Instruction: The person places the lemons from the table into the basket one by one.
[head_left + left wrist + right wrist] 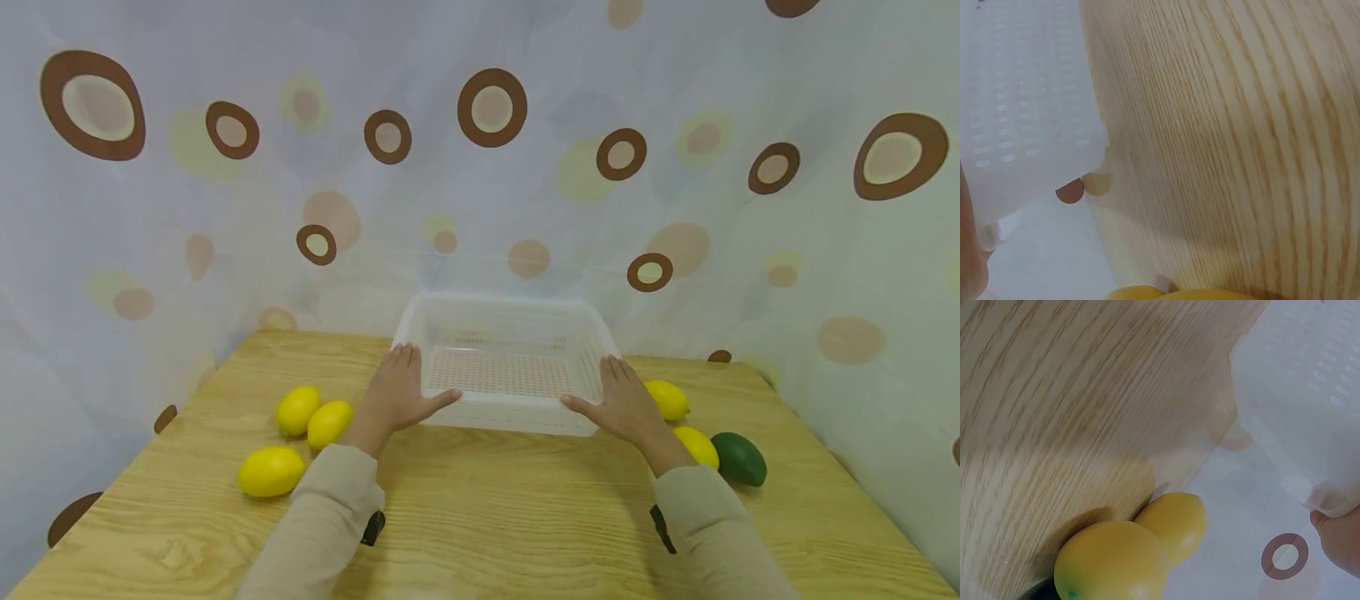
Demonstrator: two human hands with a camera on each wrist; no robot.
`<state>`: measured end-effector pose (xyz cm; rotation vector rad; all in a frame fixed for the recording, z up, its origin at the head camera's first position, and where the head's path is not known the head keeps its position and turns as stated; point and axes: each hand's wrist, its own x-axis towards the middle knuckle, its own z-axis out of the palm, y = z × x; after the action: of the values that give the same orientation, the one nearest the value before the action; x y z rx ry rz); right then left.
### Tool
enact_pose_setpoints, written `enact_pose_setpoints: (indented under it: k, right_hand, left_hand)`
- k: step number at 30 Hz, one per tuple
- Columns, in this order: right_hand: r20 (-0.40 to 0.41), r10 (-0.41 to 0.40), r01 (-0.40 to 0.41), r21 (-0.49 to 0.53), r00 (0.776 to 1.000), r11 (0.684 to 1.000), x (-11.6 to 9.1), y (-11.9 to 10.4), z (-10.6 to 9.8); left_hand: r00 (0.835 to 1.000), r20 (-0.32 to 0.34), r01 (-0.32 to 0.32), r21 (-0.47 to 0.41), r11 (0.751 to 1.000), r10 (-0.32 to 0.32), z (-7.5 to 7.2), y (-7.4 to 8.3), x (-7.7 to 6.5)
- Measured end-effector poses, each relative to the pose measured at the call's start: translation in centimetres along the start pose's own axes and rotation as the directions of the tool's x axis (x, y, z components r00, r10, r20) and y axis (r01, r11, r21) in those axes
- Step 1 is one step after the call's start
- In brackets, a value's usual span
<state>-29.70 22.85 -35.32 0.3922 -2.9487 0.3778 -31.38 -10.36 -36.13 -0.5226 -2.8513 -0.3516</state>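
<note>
A white plastic basket (510, 415) with slotted sides and a perforated bottom is at the far middle of the table, with nothing inside. My left hand (401, 392) grips its near left corner, the thumb along the front rim and the fingers over the side rim. On the near right corner, my right hand (621, 404) holds it the same way. Both wrist views show the basket's slotted wall from below; a bit of the left hand (969, 256) shows at the frame edge, and part of the right hand (1341, 540) lies against the rim.
Left of the basket lie three lemons (272, 472) on the wooden table (517, 517). Two lemons (667, 400) and a dark green lemon-shaped fruit (739, 458) lie to the right, one lemon partly behind my right forearm. A patterned curtain (480, 200) hangs behind the table.
</note>
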Motion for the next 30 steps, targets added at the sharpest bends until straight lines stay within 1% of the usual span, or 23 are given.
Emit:
enact_pose_setpoints:
  k: [3,9,16,24,30]
  right_hand:
    - [-0.004,0.0,0.0,-0.006,1.0,1.0,-0.1,0.2,0.1]
    - [-0.008,0.005,-0.005,-0.001,1.0,1.0,-0.1,0.4,0.0]
    - [-0.017,0.007,-0.007,0.005,1.0,1.0,-0.3,0.6,-0.1]
    - [-0.004,0.02,-0.02,0.012,1.0,1.0,-0.4,1.0,-0.1]
    - [0.002,0.024,-0.024,0.009,1.0,1.0,-0.5,1.1,-0.2]
  left_hand:
    - [1.0,0.004,-0.001,0.004,1.0,0.001,0.2,0.1,0.0]
    - [1.0,0.011,-0.002,-0.002,1.0,0.002,0.2,0.4,0.1]
    - [1.0,-0.007,-0.012,0.0,1.0,0.012,0.4,0.6,0.2]
    - [1.0,0.004,0.004,-0.016,1.0,-0.004,0.7,0.8,0.4]
    - [1.0,0.0,-0.004,-0.009,1.0,0.004,0.5,1.1,0.3]
